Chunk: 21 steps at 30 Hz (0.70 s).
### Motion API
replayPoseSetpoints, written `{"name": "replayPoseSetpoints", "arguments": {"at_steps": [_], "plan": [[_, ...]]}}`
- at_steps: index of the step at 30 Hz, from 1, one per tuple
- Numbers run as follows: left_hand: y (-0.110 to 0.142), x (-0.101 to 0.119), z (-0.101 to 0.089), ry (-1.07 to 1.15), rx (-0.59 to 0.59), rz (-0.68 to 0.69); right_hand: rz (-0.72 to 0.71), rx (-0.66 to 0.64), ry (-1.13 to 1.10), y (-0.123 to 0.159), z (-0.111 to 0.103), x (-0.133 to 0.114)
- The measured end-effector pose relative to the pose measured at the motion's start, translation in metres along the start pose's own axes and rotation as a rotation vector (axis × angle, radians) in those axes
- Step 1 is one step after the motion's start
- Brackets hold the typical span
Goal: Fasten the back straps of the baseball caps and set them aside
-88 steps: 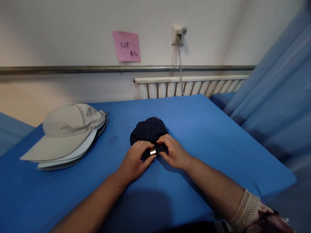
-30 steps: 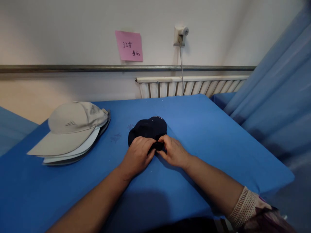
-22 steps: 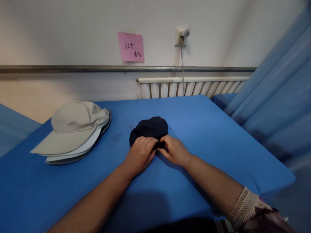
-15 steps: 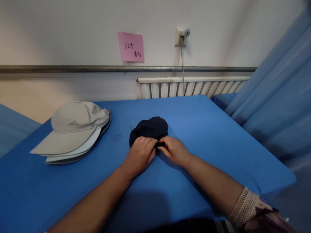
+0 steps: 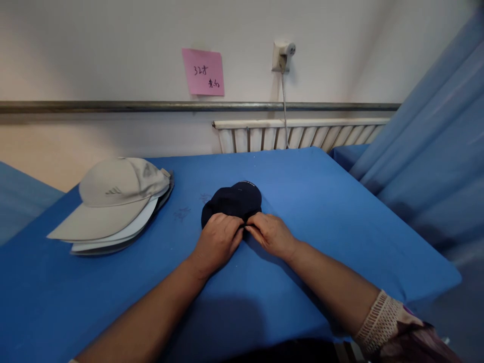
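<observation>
Navy-black in grip: holding cap [image 5: 233, 200] by near side with left hand [image 5: 217, 242], pinching same side just beside with right hand [image 5: 273, 235], around middle of blue tabletop [image 5: 321, 217]. Farther out, near left edge, stack of caps [image 5: 130, 233], pale cap [image 5: 113, 189] on top, brim toward that edge. Past far edge, radiator [image 5: 302, 137], pink note [image 5: 204, 73] on wall [image 5: 340, 55]; past right edge, blue curtain [image 5: 423, 151].

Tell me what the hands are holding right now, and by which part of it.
A dark cap: the left hand and the right hand grip it side by side at its near edge, covering the exact spot.
</observation>
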<state>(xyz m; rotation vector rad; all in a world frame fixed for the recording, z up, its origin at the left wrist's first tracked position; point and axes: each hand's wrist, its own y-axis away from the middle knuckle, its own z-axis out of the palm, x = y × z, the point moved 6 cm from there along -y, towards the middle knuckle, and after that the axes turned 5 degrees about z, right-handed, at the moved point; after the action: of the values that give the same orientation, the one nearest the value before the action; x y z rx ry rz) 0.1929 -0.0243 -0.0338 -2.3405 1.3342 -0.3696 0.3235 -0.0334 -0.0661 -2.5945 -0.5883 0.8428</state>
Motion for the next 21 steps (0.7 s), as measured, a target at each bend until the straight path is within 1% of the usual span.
{"name": "replayPoseSetpoints", "arguments": {"at_steps": [5, 9, 10, 13, 15, 18, 21], "plan": [[0.001, -0.001, -0.005, 0.038, 0.034, 0.007, 0.033, 0.100, -0.148, 0.001, -0.006, 0.001], [0.002, 0.000, -0.009, 0.075, 0.085, 0.059, -0.008, 0.143, -0.313, 0.003, -0.012, -0.002], [0.002, 0.000, -0.010, 0.077, 0.098, 0.076, 0.005, 0.145, -0.336, 0.003, -0.012, -0.001], [0.002, 0.001, -0.014, 0.060, 0.122, 0.126, 0.138, 0.152, -0.397, 0.005, -0.008, 0.007], [0.002, 0.001, -0.015, 0.053, 0.122, 0.148, 0.190, 0.162, -0.420, 0.005, -0.006, 0.011], [0.003, 0.000, -0.017, 0.068, 0.131, 0.136, 0.134, 0.175, -0.386, 0.004, -0.007, 0.007], [0.004, -0.001, -0.018, 0.079, 0.168, 0.099, 0.106, 0.198, -0.357, 0.003, -0.009, 0.005]]}}
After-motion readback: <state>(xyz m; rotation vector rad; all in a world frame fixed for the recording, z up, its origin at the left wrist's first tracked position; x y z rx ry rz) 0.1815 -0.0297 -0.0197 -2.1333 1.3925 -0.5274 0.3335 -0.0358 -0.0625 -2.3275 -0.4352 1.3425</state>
